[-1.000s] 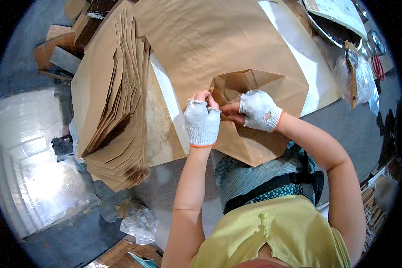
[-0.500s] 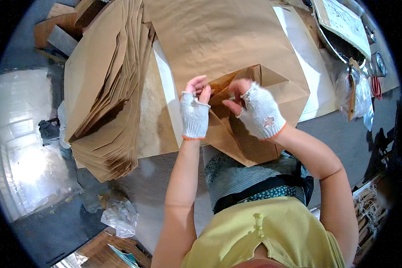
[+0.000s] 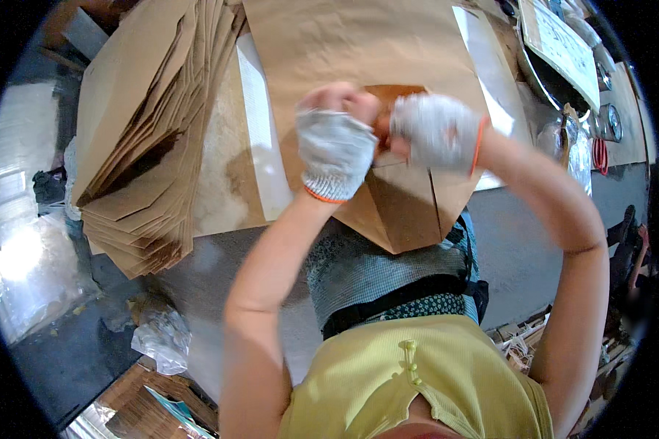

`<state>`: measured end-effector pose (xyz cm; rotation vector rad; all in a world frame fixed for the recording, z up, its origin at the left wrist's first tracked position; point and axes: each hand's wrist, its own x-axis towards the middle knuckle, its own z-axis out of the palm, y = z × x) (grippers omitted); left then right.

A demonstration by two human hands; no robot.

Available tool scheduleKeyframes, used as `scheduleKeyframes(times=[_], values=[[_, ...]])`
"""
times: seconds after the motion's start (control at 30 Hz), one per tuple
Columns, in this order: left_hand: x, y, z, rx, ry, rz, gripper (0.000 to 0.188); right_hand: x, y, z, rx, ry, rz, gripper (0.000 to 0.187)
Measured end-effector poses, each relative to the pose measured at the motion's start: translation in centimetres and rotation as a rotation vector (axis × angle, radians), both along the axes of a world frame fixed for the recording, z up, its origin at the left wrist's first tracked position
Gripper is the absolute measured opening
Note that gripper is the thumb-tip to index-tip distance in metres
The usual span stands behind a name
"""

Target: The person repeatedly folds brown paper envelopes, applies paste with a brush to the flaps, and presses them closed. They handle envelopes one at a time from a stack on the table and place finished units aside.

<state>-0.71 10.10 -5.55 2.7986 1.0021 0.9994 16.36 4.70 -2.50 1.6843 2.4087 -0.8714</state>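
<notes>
A large brown paper bag (image 3: 373, 44) lies flat in front of me, its near end folded into a creased, partly opened pocket (image 3: 410, 205) that hangs over the table edge. Both my hands wear white fingerless knit gloves with orange cuffs and meet over this folded end. My left hand (image 3: 337, 143) is closed, knuckles up, at the left of the opening; whatever its fingers grip is hidden. Just right of it, my right hand (image 3: 436, 135) is smeared by motion, with its fingers bent toward the left hand and mostly hidden, so its grip cannot be made out.
A thick fanned stack of brown paper bags (image 3: 139, 146) stands at my left on the table. White sheets (image 3: 260, 139) show beside the bag. At the far right are a black round pan (image 3: 538, 80), a brush (image 3: 567, 135) and a red coil (image 3: 600, 156). Clear plastic (image 3: 161, 340) lies lower left.
My hands have risen away from me and turned inward over the bag's folded end. The left fingers, raised and apart before, are now curled. The view has shifted slightly.
</notes>
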Motion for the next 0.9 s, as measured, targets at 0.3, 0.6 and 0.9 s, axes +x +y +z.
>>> scheduleKeyframes(times=[0.3, 0.6, 0.9], values=[[2.3, -1.1, -0.7, -0.372, 1.558, -0.122, 0.021, -0.1, 1.0, -4.3, -0.414, -0.859, 0.125, 0.029], [-3.0, -3.4, 2.9, -0.379, 1.229, -0.237, 0.017, 0.3, -4.2, 0.6, -0.019, -0.921, 0.042, 0.022], [-3.8, -3.2, 0.7, -0.099, 0.881, -0.368, 0.044, 1.4, -5.5, 1.7, -0.033, -0.953, 0.14, 0.023]])
